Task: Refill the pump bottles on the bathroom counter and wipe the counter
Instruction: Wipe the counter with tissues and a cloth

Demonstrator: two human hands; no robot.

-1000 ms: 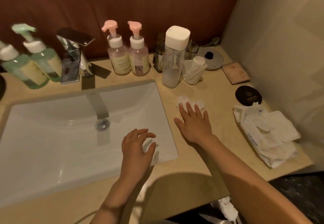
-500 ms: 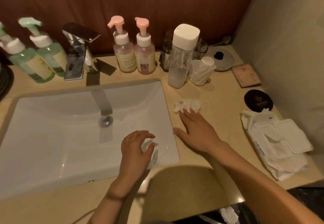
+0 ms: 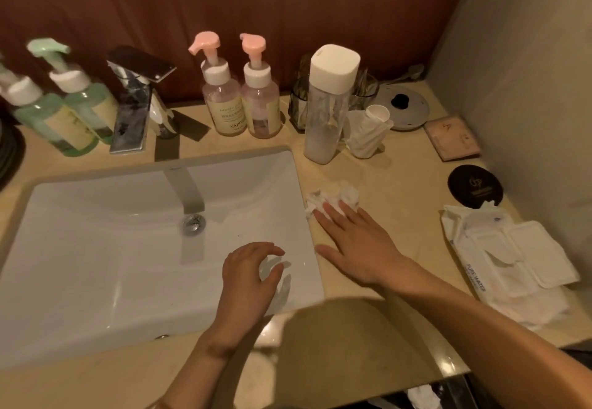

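— How was the wiping judged best done?

— The right hand (image 3: 355, 242) was seen laid flat, fingers straight and slightly spread, the fingertips pressed on the crumpled white wipe (image 3: 347, 192). The wipe lay on the bench (image 3: 400, 181), just beside the right rim of the basin (image 3: 96, 264). Even pressure was thought to be needed, with overlapping strokes drawn towards the basin so that residue would be carried off rather than smeared. The wad was judged small, and better cover might be had if it were unfolded.

— And the left hand?

— The left hand (image 3: 250, 277) was held over the basin with fingers loosely curled. Nothing was seen gripped.

— Where were the bottles found?

— The pink pump bottles (image 3: 224, 104) were stood at the back, right of the tap (image 3: 141, 101), and the green pump bottles (image 3: 77, 117) left of it. How full they were could not be told.

— What was noted of the surface and the room?

— A glossy beige top was noted, dimly lit, backed by brown panelling. It was closed on the right by a grey wall, where a wipe pack (image 3: 512, 258) lay open.
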